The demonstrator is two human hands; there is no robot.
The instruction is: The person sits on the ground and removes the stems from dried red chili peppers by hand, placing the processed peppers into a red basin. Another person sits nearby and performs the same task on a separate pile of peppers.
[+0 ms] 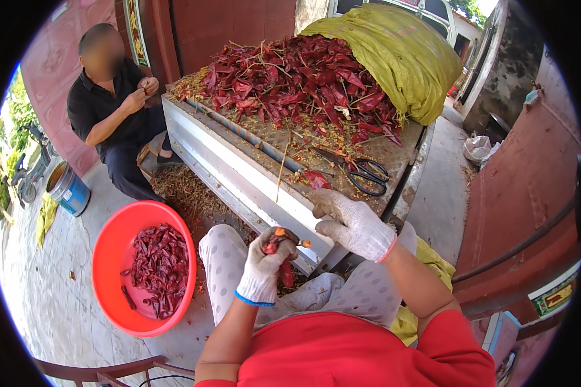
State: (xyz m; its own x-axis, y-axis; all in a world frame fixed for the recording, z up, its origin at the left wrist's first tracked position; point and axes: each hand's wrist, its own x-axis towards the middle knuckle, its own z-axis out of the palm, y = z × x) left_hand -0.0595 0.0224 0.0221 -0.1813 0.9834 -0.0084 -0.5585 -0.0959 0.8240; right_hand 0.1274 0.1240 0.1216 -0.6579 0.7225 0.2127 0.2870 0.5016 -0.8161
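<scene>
My left hand (270, 259), in a soiled white knit glove with a blue cuff, is closed around torn dried red chili pieces (285, 275). Orange-yellow bits poke out between its fingers. My right hand (353, 225), gloved with a pink cuff, hovers at the near edge of a metal cargo bed (252, 176), thumb and fingers apart. Just beyond its fingertips lies a single dried red chili (317, 179); whether they touch I cannot tell. Black-handled scissors (368, 176) rest on the bed beside it. Farther back is a large heap of dried red chilies with stems (295, 80).
A yellow-green woven sack (392, 53) slumps over the heap's right side. On the floor at left stands a red plastic basin (111, 251) holding chili pieces. A co-worker (116, 106) sits beyond it, hands together. A blue-and-white bucket (75, 193) stands near the left wall.
</scene>
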